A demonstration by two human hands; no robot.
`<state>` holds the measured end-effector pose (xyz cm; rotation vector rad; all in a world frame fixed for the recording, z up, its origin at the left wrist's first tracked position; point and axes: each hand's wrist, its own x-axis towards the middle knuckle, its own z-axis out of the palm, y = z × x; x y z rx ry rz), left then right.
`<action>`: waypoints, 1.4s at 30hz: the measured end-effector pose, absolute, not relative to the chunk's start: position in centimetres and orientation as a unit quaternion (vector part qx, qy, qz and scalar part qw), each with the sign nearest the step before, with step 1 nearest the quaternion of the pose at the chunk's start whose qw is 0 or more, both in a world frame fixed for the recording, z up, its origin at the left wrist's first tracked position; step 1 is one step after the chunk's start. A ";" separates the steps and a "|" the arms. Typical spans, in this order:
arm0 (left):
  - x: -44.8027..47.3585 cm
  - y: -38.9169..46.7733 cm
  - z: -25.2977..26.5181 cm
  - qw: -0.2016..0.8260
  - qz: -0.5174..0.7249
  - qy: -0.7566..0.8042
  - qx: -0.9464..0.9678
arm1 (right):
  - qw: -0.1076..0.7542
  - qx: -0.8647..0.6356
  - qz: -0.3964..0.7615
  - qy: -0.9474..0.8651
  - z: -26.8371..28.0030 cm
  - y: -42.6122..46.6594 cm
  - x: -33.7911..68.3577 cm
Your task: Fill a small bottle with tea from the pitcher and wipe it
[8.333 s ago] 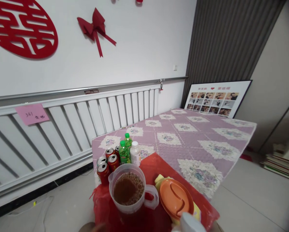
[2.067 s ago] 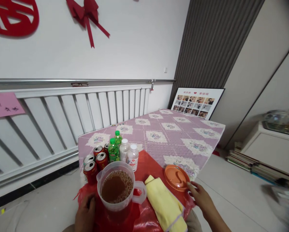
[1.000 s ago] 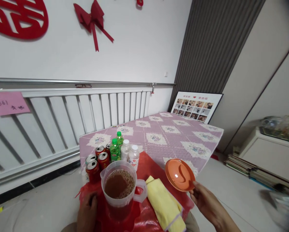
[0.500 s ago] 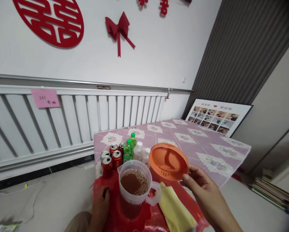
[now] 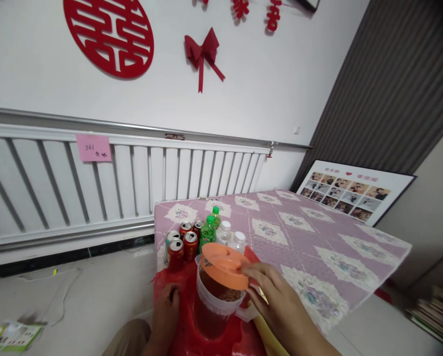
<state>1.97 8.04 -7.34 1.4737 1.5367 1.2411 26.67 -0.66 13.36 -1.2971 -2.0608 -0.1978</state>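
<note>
My right hand (image 5: 271, 294) grips an orange lid (image 5: 225, 266) by its right edge. The lid lies tilted over the mouth of a clear plastic pitcher (image 5: 217, 300), covering much of the opening. Brown, foamy liquid fills the pitcher, whose handle points right beneath my right hand. My left hand (image 5: 166, 311) rests with curled fingers on a red plastic sheet (image 5: 184, 284), left of the pitcher and apart from it. Part of a yellow cloth (image 5: 264, 336) shows under my right forearm.
Behind the pitcher stand several opened cans (image 5: 176, 251), green-capped bottles (image 5: 208, 231) and white-capped bottles (image 5: 238, 241). A patterned purple cloth (image 5: 299, 222) covers the table. A white radiator (image 5: 132, 183) lines the wall. A photo board (image 5: 355, 190) leans at the far right.
My right hand has brought the orange lid left and down from beside the pitcher onto its mouth, turning it over. My left hand stays on the red sheet. The view has shifted slightly.
</note>
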 end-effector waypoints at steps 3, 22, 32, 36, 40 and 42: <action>2.0 8.0 -7.5 0.333 0.481 0.583 0.564 | 0.311 -0.511 -0.070 -0.798 12.5 -0.8 27.0; 2.0 8.0 -7.5 0.341 0.504 0.562 0.560 | 0.272 -0.621 0.141 -0.721 13.7 -0.9 25.8; 2.0 7.7 -7.0 0.334 0.505 0.570 0.555 | 0.270 -0.525 -0.027 -0.807 15.5 -1.6 25.6; 2.1 7.7 -7.0 0.330 0.506 0.573 0.554 | 0.266 -0.560 0.016 -0.785 16.9 -0.8 24.1; 2.1 7.8 -7.0 0.331 0.507 0.573 0.552 | 0.202 -0.577 0.075 -0.788 17.3 0.4 22.2; 2.1 7.8 -7.1 0.332 0.508 0.572 0.551 | 0.173 -0.582 0.083 -0.791 17.5 0.8 21.3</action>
